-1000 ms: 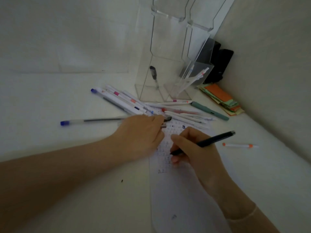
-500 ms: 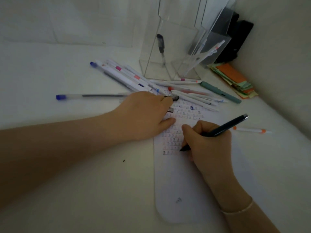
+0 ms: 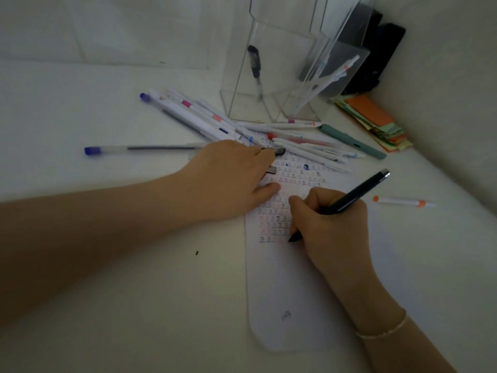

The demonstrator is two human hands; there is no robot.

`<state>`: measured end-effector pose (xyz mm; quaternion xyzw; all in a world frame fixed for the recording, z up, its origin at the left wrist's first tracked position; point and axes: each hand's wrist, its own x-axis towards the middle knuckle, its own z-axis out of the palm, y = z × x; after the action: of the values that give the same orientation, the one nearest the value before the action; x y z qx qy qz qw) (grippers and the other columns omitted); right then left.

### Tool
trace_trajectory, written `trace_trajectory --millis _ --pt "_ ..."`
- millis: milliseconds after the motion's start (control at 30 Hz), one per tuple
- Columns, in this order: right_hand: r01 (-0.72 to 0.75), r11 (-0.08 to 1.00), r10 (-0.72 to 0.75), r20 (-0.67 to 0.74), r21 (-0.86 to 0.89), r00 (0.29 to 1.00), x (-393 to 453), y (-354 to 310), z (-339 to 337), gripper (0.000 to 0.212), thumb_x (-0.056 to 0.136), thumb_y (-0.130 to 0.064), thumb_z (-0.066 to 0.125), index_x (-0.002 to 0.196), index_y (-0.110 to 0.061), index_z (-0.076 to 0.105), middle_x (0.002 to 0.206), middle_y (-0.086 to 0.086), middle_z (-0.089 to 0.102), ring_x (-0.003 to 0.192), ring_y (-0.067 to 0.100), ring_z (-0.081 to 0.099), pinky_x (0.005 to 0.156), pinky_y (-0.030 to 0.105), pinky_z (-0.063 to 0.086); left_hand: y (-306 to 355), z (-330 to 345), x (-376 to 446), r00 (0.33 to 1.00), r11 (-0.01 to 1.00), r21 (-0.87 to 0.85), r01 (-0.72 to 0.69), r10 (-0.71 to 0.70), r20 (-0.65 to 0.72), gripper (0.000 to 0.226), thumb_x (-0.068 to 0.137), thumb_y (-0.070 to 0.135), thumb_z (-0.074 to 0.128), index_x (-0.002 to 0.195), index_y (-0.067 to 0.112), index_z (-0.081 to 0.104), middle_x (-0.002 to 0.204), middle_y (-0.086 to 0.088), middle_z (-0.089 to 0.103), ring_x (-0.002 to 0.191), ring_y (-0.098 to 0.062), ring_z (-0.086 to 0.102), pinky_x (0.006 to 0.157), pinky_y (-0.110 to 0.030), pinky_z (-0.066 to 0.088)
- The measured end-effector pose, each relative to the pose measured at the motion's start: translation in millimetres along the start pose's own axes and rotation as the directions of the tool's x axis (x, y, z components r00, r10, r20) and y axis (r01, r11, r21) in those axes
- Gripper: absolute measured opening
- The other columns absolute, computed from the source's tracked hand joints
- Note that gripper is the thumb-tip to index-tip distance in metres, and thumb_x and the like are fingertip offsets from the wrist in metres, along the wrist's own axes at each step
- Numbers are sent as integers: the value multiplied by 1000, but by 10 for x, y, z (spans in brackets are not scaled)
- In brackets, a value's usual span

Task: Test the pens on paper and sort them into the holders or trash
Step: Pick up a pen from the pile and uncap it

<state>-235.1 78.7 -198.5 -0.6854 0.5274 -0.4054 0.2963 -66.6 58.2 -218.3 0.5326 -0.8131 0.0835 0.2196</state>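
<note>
My right hand [image 3: 333, 232] grips a black click pen [image 3: 355, 196], its tip touching the white paper [image 3: 295, 292] at the end of the lowest row of small test marks. My left hand [image 3: 231, 181] lies on the paper's top-left corner, fingers curled, with two dark pen ends [image 3: 279, 151] sticking out between index finger and thumb. Behind stand two clear holders: the left holder [image 3: 236, 76] has one dark pen, the right holder [image 3: 347, 52] several white pens. A pile of loose pens [image 3: 215, 119] lies in front of them.
A blue-capped clear pen [image 3: 145, 149] lies left of my left hand. A green pen [image 3: 352, 141] and a white pen with orange ends [image 3: 400, 201] lie to the right. Coloured sticky notes [image 3: 373, 122] and a black object [image 3: 382, 55] sit in the corner by the wall.
The view has tipped down and closer. My right hand has brought the pen tip down to the lowest row of marks. My left hand has stayed on the paper.
</note>
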Motion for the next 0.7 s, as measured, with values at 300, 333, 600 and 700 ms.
trace_trajectory --millis 300,333,600,700 --pt "-19 999 19 -2 39 1000 -22 -25 6 37 80 1 64 55 19 43 55 35 48 43 24 41 41 21 38 17 -26 2 999 1000 2 12 -12 32 33 90 53 34 84 22 27 79 2 52 65 -18 42 65 -37 48" --pt "-19 999 19 0 45 1000 -23 -23 7 37 80 1 64 55 19 43 55 35 49 42 23 41 41 21 38 19 -27 -1 999 1000 -3 11 -11 34 32 90 53 34 85 22 26 80 2 53 66 -19 45 66 -37 48" --pt "-119 946 133 -28 302 991 40 -13 -56 36 80 -13 71 59 6 49 49 13 52 40 12 44 43 18 39 55 -90 11 998 990 -143 -11 19 55 26 90 50 32 79 26 34 63 16 27 59 -8 34 60 -29 33" --pt "-187 804 190 54 564 980 78 -48 -106 21 70 -26 71 64 -8 62 62 5 65 56 15 61 54 22 49 66 -98 14 997 982 -186 -38 49 56 27 92 46 33 76 25 37 62 17 28 51 -1 30 57 -26 27"
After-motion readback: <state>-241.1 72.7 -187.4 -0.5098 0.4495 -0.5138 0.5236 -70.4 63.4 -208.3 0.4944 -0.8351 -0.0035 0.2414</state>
